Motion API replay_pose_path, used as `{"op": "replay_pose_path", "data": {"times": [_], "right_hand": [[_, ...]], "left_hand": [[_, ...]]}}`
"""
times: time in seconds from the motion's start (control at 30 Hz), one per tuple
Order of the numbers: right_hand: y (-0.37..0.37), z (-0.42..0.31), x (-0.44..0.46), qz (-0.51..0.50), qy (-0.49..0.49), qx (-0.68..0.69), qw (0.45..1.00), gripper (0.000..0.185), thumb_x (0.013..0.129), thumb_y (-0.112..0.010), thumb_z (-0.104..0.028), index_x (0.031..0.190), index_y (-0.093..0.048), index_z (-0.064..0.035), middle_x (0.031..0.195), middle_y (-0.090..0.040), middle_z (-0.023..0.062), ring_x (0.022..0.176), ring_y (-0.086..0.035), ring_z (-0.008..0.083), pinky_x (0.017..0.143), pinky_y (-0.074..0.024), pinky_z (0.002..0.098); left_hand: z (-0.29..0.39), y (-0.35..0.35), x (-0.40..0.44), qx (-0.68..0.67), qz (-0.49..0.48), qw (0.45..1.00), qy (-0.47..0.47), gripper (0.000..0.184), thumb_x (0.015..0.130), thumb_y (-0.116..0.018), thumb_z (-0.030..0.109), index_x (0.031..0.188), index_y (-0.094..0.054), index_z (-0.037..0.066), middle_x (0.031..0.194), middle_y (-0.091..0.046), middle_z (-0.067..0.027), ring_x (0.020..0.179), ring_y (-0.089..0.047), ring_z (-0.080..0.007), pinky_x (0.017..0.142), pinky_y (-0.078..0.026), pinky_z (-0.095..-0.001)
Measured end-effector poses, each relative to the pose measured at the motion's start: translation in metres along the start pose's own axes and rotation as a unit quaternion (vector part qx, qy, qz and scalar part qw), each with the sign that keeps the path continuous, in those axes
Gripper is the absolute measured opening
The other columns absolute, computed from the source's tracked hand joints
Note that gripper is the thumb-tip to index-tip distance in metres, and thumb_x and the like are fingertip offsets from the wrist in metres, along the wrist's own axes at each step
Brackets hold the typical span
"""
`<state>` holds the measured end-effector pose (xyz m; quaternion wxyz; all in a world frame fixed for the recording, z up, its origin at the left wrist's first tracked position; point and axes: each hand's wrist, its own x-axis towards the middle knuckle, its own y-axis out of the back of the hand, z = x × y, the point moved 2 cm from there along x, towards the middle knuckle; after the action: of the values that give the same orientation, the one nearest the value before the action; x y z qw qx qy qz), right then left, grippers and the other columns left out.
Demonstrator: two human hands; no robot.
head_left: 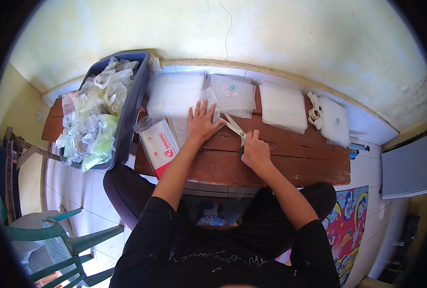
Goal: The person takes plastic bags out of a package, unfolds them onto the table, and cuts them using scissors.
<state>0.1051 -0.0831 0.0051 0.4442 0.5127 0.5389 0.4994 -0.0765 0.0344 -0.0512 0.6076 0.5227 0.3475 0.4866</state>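
My left hand (203,124) lies flat with its fingers spread on clear plastic bags (179,128) at the front of a large stack of plastic sheets or bags (174,93). My right hand (256,151) is closed around the dark handle of a pair of scissors (234,126). The scissors' blades point up and left, their tips close to my left thumb; the blades look slightly apart. Left of my left wrist lies a clear pack with red "BAWANG" print (158,145).
More clear bag stacks (284,105) lie along the back of the brown wooden table (290,163), one with small round stickers (229,89). Whitish strips (314,108) sit at right. A dark blue bin (135,91) full of crumpled plastic stands left. A green chair (74,245) is lower left.
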Motion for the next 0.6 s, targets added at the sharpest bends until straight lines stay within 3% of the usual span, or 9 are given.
{"op": "replay_pose_path", "data": {"times": [0.2,0.37,0.5,0.6], "right_hand": [[-0.004,-0.007,-0.002,0.014,-0.002,0.011,1.0,0.022,0.08,-0.06,-0.006,0.095,-0.047,0.0015,0.099,-0.049,0.018,0.07,-0.068,0.0334,0.059,-0.0569,0.0412],[-0.005,-0.017,0.003,-0.002,-0.024,0.047,0.999,0.019,0.079,-0.057,-0.003,0.094,-0.047,0.0017,0.099,-0.051,0.0203,0.072,-0.067,0.038,0.062,-0.0563,0.0452],[-0.005,-0.009,-0.006,0.005,-0.017,0.018,1.0,0.02,0.084,-0.059,-0.007,0.097,-0.048,0.0023,0.101,-0.051,0.0195,0.072,-0.069,0.0344,0.058,-0.0577,0.0412],[-0.001,-0.003,-0.02,-0.002,-0.04,0.049,0.998,0.018,0.079,-0.057,-0.002,0.094,-0.048,0.0018,0.099,-0.052,0.0211,0.073,-0.067,0.04,0.063,-0.0566,0.046]], "left_hand": [[-0.001,-0.003,0.0,0.003,0.02,1.0,-0.01,0.067,0.096,-0.028,0.064,0.152,-0.028,0.027,0.159,-0.019,-0.0096,0.148,-0.013,-0.0294,0.118,-0.006,-0.0503],[0.0,-0.002,-0.001,0.001,0.017,1.0,-0.009,0.067,0.095,-0.028,0.064,0.151,-0.028,0.027,0.159,-0.019,-0.0094,0.148,-0.013,-0.0295,0.118,-0.006,-0.0506],[0.0,-0.003,0.0,0.002,0.018,1.0,-0.003,0.067,0.095,-0.028,0.064,0.151,-0.029,0.026,0.159,-0.019,-0.009,0.148,-0.013,-0.0297,0.118,-0.006,-0.0506],[0.0,-0.003,0.0,0.002,0.019,1.0,-0.004,0.067,0.095,-0.028,0.064,0.151,-0.029,0.026,0.159,-0.019,-0.0089,0.148,-0.013,-0.0299,0.118,-0.006,-0.0507]]}}
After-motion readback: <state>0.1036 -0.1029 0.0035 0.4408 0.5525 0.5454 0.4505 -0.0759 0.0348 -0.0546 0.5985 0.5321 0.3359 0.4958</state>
